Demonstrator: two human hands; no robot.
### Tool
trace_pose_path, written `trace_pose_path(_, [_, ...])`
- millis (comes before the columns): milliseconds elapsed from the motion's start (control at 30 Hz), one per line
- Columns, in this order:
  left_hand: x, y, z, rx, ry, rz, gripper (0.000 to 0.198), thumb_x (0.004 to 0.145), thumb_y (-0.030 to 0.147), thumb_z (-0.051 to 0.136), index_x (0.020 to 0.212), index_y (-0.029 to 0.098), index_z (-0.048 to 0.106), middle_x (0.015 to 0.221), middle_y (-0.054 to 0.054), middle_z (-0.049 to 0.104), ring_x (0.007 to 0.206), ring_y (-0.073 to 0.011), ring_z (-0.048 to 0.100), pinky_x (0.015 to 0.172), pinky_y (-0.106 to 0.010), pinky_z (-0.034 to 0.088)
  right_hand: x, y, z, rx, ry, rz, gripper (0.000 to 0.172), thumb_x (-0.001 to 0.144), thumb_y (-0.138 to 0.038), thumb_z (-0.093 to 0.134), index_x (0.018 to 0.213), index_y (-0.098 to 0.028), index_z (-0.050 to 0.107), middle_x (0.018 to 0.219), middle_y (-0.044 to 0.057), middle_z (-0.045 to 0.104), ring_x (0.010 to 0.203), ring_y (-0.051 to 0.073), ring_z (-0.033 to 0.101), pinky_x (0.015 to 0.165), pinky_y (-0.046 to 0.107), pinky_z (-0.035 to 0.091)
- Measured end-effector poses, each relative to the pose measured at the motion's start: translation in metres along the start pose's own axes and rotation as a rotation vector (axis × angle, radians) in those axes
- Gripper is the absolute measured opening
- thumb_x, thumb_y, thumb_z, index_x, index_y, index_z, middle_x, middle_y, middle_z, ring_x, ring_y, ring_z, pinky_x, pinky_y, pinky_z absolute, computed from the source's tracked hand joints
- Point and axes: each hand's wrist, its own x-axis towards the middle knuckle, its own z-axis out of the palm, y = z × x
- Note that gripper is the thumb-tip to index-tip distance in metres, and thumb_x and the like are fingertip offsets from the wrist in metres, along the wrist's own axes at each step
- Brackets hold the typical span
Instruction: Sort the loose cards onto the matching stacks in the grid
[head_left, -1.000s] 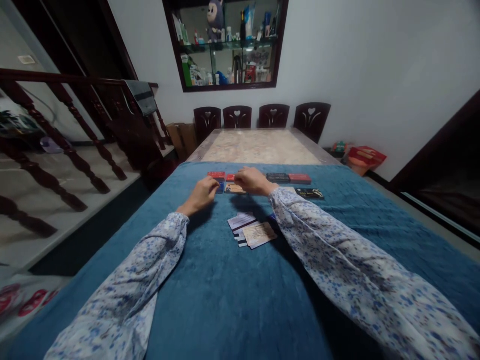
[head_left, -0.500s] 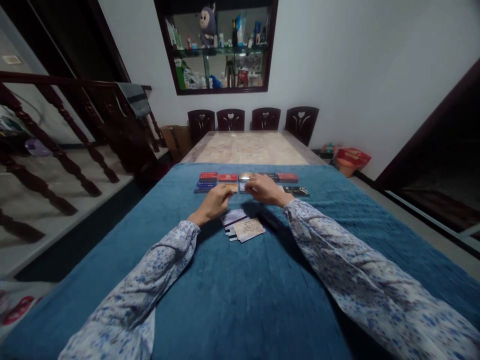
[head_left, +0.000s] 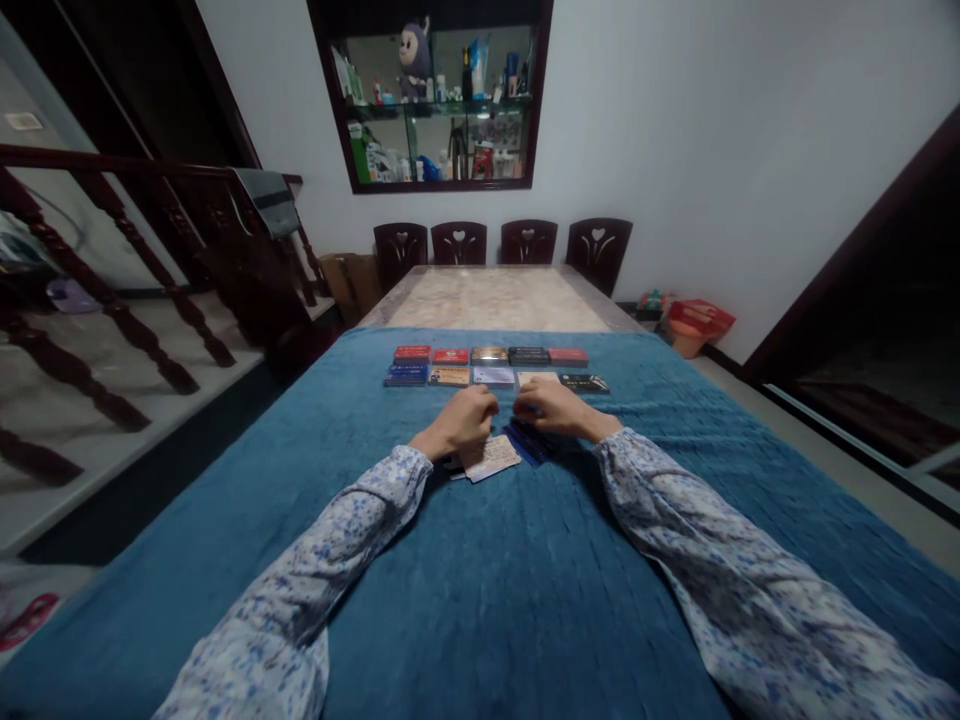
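**Head View: Materials and Contact**

The marbled counter (head_left: 491, 297) is partly covered by a soft-napped blue cloth (head_left: 450, 580). Flat, rectangular card stacks (head_left: 493, 376) sit on the cloth in two rows. On its near side lie loose beige cards (head_left: 491, 458) and dark-blue cards (head_left: 529, 445). Left hand (head_left: 470, 418): grip narrow, overlapping the beige cards. Right hand (head_left: 555, 408): grip narrow, at the dark-blue cards. Whether either holds a card cannot be told.

Right hand (head_left: 556, 407) nearer blue cards (head_left: 528, 443)
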Motion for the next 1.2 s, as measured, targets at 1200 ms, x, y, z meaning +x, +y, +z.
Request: trace_pose_path(1200, [0.012,0.044,0.005,0.031,-0.127,-0.145,0.025,0.091,0.023,0.056,0.104,0.015,0.076,0.1,-0.012,0.078,0.094,-0.0255,0.071,0.084,-0.033,0.054,-0.016,0.01,0.0,0.275,0.044,0.38,0.013,0.087,-0.02,0.063,0.084,-0.015,0.074,0.08,0.003,0.073,0.076,0.016,0.063,0.066,0.023,0.039])
